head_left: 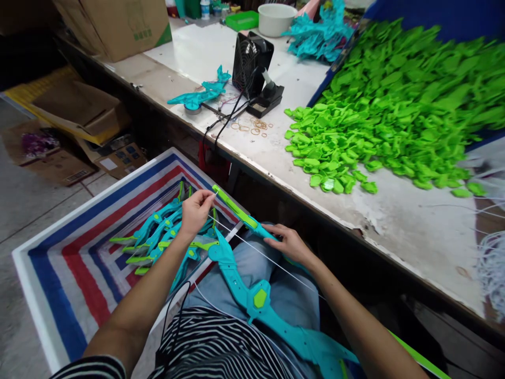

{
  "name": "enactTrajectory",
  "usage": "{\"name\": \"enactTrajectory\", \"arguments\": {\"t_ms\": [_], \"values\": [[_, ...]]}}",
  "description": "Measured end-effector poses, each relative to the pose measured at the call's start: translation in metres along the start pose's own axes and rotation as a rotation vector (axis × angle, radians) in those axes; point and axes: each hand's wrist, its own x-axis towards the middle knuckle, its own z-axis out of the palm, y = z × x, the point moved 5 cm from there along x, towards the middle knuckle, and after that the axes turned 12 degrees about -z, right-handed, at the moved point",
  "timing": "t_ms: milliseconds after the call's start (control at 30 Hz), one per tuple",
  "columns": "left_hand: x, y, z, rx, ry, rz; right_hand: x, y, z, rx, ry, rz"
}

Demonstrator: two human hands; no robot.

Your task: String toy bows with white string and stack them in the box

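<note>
My left hand (196,210) pinches the end of a white string at the green tip of a toy bow limb (236,209). My right hand (290,242) is closed around the turquoise part of that limb, its fingertips lying along it. The white string (272,259) stretches from near my left hand down to the right, below my right forearm. Across my lap lies a turquoise toy bow (236,281) with a green hexagonal piece (259,298) at its middle. Whether it is separate from the limb I hold cannot be told; my right arm covers part of it.
Several finished-looking bows (165,223) lie in a bin lined with striped cloth (74,263) at left. On the worktable (394,226) are a heap of green plastic parts (394,116), a black fan (252,60), a soldering-iron stand (266,100) and rubber bands (258,126). White strings (493,263) hang at right.
</note>
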Motion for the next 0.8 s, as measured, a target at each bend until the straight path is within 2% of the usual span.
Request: {"name": "enactTrajectory", "arguments": {"t_ms": [167,300,367,467,567,633,700,800], "values": [[0.011,-0.004,0.016,-0.305,-0.149,-0.161,-0.006,-0.001,0.0,-0.092,-0.012,-0.026],[0.011,-0.005,0.02,-0.382,-0.26,-0.252,0.003,-0.019,-0.007,-0.297,0.021,-0.128],[0.008,-0.005,0.019,-0.394,-0.271,-0.268,0.023,-0.038,-0.012,-0.333,0.123,-0.189],[0.002,-0.007,0.017,-0.404,-0.286,-0.274,0.072,-0.071,-0.012,-0.215,0.236,-0.272],[-0.003,-0.008,0.015,-0.407,-0.293,-0.279,0.123,-0.095,-0.001,-0.01,0.171,-0.322],[-0.005,-0.01,0.013,-0.403,-0.291,-0.283,0.143,-0.104,0.006,0.08,0.102,-0.323],[-0.005,-0.013,0.011,-0.392,-0.288,-0.285,0.151,-0.109,0.009,0.101,0.07,-0.319],[-0.003,-0.021,0.009,-0.3,-0.284,-0.323,0.147,-0.116,0.012,0.02,0.079,-0.351]]}}
